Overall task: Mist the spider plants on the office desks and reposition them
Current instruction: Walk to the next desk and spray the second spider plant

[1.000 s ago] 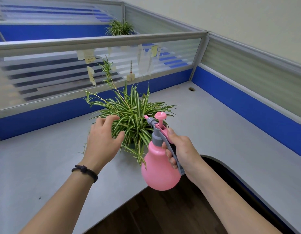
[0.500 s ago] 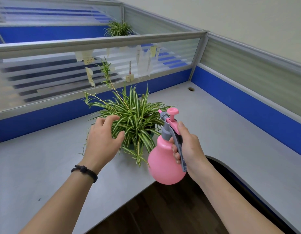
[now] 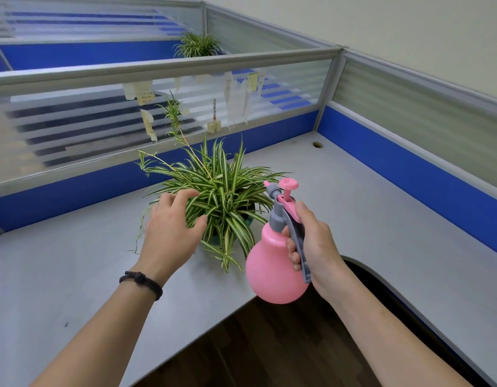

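Nozzle direction is the item that matters: your right hand (image 3: pixel 311 241) is clamped on the grey trigger handle of the pink spray bottle (image 3: pixel 272 263), and the nozzle tip points up and to your left, across the crown of the spider plant (image 3: pixel 222 191).

- Spider plant: on the grey desk (image 3: pixel 353 208), near the front edge, just left of the bottle and slightly beyond it. Its pot is mostly hidden under leaves.
- Left hand (image 3: pixel 172 230): fingers spread and curved, resting in the leaves on the plant's left side; whether it grips the pot I cannot tell.
- Bottle: held upright, clear of the desk, its long axis vertical.
- Second spider plant (image 3: pixel 197 46): beyond the partition (image 3: pixel 158 68), well apart.

Judgement: the left hand is nearer the pot, so turning or shifting falls to it.
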